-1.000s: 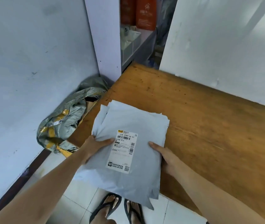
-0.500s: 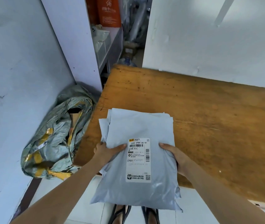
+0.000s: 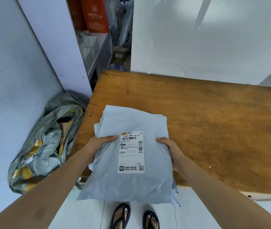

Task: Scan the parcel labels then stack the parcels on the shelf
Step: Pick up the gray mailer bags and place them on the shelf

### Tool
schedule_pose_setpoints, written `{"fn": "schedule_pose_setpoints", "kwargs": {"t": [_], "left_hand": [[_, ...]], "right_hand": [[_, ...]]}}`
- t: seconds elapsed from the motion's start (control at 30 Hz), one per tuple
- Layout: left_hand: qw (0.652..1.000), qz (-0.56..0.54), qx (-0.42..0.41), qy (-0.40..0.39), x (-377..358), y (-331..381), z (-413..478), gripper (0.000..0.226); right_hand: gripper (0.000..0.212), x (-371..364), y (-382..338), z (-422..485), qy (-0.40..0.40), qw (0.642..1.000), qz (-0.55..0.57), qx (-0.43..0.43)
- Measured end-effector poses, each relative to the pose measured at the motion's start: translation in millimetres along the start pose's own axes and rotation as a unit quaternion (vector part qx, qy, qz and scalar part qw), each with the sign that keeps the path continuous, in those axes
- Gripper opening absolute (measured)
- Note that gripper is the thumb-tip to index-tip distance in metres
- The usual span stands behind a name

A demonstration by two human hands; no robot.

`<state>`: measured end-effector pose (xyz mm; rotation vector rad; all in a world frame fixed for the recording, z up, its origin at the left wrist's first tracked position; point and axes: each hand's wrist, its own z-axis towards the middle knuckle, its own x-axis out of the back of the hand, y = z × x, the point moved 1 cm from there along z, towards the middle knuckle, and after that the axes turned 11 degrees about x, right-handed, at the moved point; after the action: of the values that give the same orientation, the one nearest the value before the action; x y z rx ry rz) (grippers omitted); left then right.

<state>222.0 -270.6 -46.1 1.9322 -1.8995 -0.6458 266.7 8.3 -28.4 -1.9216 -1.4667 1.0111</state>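
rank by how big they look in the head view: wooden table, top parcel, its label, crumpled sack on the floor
1. wooden table, clearly largest
2. top parcel and crumpled sack: about alike; the parcel is nearer the camera, so I won't rank them
3. label, smallest

parcel label (image 3: 131, 152) reads "163a c989-00 97" and "c989".

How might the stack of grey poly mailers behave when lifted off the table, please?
Probably floppy: the stack of grey poly mailers sags past the edge of the wooden table. Likely slippery: its film looks glossy and layers sit fanned. Left hand and right hand grip both sides.
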Motion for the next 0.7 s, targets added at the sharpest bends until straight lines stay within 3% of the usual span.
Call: {"fn": "schedule_pose_setpoints", "kwargs": {"t": [0.13, 0.27, 0.43, 0.5, 0.6, 0.7], "left_hand": [[0.994, 0.089, -0.032, -0.045, -52, 42, -26, 0.086], [0.975, 0.148, -0.105, -0.125, -142, 73, -61, 0.044], [0.926, 0.207, -0.2, -0.243, -295, 90, -113, 0.092], [0.904, 0.22, -0.231, -0.286, -368, 83, -141, 0.087], [0.863, 0.228, -0.299, -0.337, -482, 63, -184, 0.057], [0.829, 0.228, -0.347, -0.375, -596, 33, -227, 0.064]], "right_hand": [[0.034, 25, -22, -28, 0.05, 0.997, 0.031, 0.051], [0.038, 80, -51, -75, 0.107, 0.983, 0.078, 0.125], [0.032, 191, -100, -165, 0.193, 0.947, 0.105, 0.235], [0.036, 248, -116, -208, 0.239, 0.925, 0.11, 0.274], [0.034, 337, -132, -279, 0.297, 0.892, 0.106, 0.324], [0.054, 428, -145, -358, 0.356, 0.851, 0.089, 0.374]]}}
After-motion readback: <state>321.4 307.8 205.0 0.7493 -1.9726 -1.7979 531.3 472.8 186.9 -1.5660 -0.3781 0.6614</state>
